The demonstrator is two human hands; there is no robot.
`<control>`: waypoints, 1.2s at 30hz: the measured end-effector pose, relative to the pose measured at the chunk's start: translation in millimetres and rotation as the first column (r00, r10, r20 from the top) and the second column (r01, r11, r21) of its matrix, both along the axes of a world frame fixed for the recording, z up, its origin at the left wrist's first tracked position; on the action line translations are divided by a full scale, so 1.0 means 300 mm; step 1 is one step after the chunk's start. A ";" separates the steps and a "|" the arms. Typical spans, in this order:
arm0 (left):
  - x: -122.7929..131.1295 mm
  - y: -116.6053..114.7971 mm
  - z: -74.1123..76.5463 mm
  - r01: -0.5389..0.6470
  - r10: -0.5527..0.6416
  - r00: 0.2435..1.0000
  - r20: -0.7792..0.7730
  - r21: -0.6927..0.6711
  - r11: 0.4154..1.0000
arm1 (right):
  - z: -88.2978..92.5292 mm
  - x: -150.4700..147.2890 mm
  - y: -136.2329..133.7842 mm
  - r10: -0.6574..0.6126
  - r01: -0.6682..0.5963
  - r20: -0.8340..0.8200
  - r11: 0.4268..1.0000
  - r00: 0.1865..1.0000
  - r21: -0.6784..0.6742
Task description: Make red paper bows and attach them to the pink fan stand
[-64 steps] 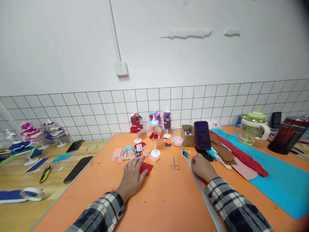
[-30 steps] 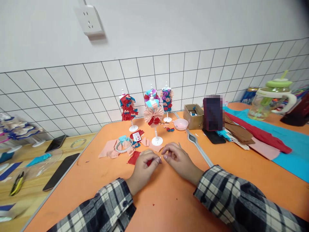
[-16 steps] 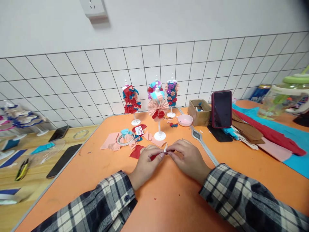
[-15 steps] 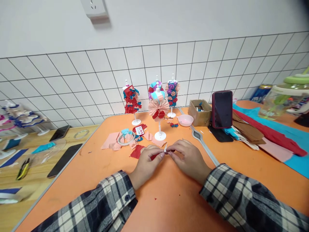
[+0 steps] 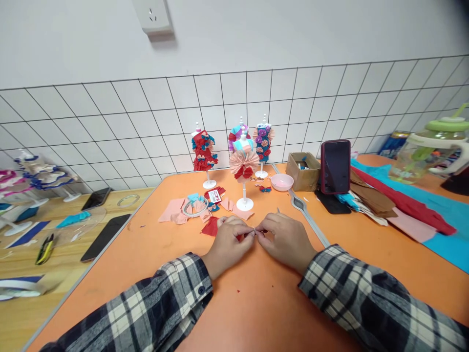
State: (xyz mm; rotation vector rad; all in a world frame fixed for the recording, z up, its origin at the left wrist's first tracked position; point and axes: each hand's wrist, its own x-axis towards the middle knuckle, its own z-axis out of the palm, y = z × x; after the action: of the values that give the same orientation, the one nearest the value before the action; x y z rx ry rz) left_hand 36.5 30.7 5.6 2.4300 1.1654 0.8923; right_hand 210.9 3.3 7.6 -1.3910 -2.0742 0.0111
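Observation:
My left hand and my right hand meet above the orange table, thumbs and forefingers pinched together. What lies between the fingertips is tiny and mostly hidden; I cannot make out its kind. A thin pointed tip shows above the right hand's knuckles. Just behind the hands stands a small white dress form in a pleated peach paper skirt with a red bow. Red crepe paper lies beside the left hand. A roll of tape rests on peach crepe scraps further left.
Other dressed forms stand along the tiled wall. To the right are a pink dish, a cardboard box, an upright phone, stacked crepe paper and a jug. Yellow-handled pliers lie on the wooden table at left.
The small white piece seen between my fingertips is now almost covered. Both hands have drawn closer together, still pinching. The view has shifted slightly to the left.

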 end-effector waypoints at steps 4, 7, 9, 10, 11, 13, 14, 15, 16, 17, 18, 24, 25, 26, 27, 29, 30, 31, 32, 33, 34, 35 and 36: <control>0.002 -0.019 -0.001 0.018 -0.018 1.000 -0.016 0.038 0.999 | -0.015 -0.017 0.001 -0.006 -0.006 -0.160 0.997 0.987 -0.075; -0.002 -0.027 0.000 0.002 -0.004 0.999 0.049 0.042 0.999 | -0.027 -0.025 0.016 0.009 -0.090 -0.409 0.980 0.913 -0.179; -0.006 -0.028 0.004 -0.014 0.010 0.996 0.083 0.047 0.999 | -0.030 -0.021 0.026 0.024 -0.152 -0.481 0.961 0.876 -0.230; -0.009 -0.028 0.006 -0.028 0.023 0.995 0.093 0.043 0.999 | -0.029 -0.015 0.031 0.043 -0.181 -0.484 0.953 0.874 -0.243; -0.011 -0.026 0.007 -0.041 0.038 0.994 0.098 0.034 0.999 | -0.027 -0.007 0.034 0.067 -0.202 -0.471 0.949 0.880 -0.243; -0.015 -0.023 0.009 -0.060 0.059 0.993 0.103 0.006 0.998 | -0.018 0.013 0.038 0.072 -0.175 -0.440 0.965 0.895 -0.196; -0.016 -0.021 0.008 -0.060 0.061 0.992 0.109 -0.008 0.998 | -0.013 0.023 0.038 0.040 -0.119 -0.435 0.981 0.900 -0.156; -0.017 -0.020 0.007 -0.056 0.057 0.991 0.119 -0.019 0.998 | -0.008 0.032 0.036 -0.002 -0.052 -0.437 0.992 0.899 -0.112; -0.017 -0.019 0.006 -0.048 0.051 0.990 0.130 -0.027 0.998 | -0.004 0.039 0.034 -0.036 0.004 -0.438 0.997 0.898 -0.074; -0.017 -0.018 0.004 -0.043 0.047 0.989 0.138 -0.032 0.999 | -0.002 0.043 0.031 -0.046 0.030 -0.430 0.999 0.902 -0.044; -0.017 -0.017 0.002 -0.042 0.046 0.989 0.141 -0.033 0.999 | 0.000 0.044 0.027 -0.030 0.022 -0.406 0.999 0.913 -0.024; -0.012 -0.006 -0.018 -0.002 0.004 0.997 0.081 -0.034 0.999 | -0.019 0.018 0.014 0.104 -0.124 -0.206 0.989 0.973 -0.085; -0.011 -0.002 -0.024 0.014 -0.009 0.997 0.077 -0.063 0.998 | -0.024 0.016 0.017 0.085 -0.106 -0.181 0.988 0.980 -0.109; -0.010 0.003 -0.031 0.030 -0.023 0.997 0.071 -0.101 0.994 | -0.030 0.014 0.022 0.066 -0.088 -0.156 0.987 0.985 -0.137; -0.009 0.007 -0.038 0.046 -0.038 0.997 0.062 -0.138 0.989 | -0.035 0.014 0.027 0.051 -0.074 -0.136 0.983 0.989 -0.166; -0.008 0.014 -0.050 0.074 -0.068 0.997 0.042 -0.186 0.980 | -0.043 0.016 0.036 0.043 -0.065 -0.105 0.975 0.994 -0.212; -0.008 0.015 -0.054 0.085 -0.080 0.996 0.035 -0.192 0.978 | -0.045 0.016 0.037 0.043 -0.062 -0.090 0.973 0.995 -0.223; -0.008 0.016 -0.057 0.093 -0.089 0.996 0.032 -0.190 0.977 | -0.046 0.014 0.037 0.041 -0.057 -0.073 0.973 0.996 -0.224; -0.008 0.015 -0.058 0.099 -0.095 0.995 0.028 -0.185 0.978 | -0.045 0.012 0.035 0.036 -0.046 -0.052 0.975 0.998 -0.216; -0.008 0.014 -0.057 0.102 -0.099 0.995 0.023 -0.182 0.978 | -0.042 0.009 0.031 0.026 -0.031 -0.026 0.979 0.999 -0.204; -0.008 0.012 -0.056 0.104 -0.103 0.995 0.016 -0.180 0.978 | -0.039 0.004 0.026 0.014 -0.014 0.002 0.981 1.000 -0.191; -0.008 0.010 -0.053 0.108 -0.108 0.994 0.009 -0.180 0.978 | -0.036 -0.001 0.021 0.002 0.003 0.028 0.983 1.000 -0.181; -0.008 0.008 -0.051 0.112 -0.113 0.994 0.004 -0.183 0.977 | -0.033 -0.006 0.016 -0.009 0.017 0.045 0.985 0.999 -0.174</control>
State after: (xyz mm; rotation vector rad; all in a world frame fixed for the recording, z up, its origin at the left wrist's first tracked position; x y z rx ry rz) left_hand 34.1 33.0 -9.6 2.3253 1.0501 0.7117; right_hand 209.2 8.2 -2.2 -1.5212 -2.1430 0.1612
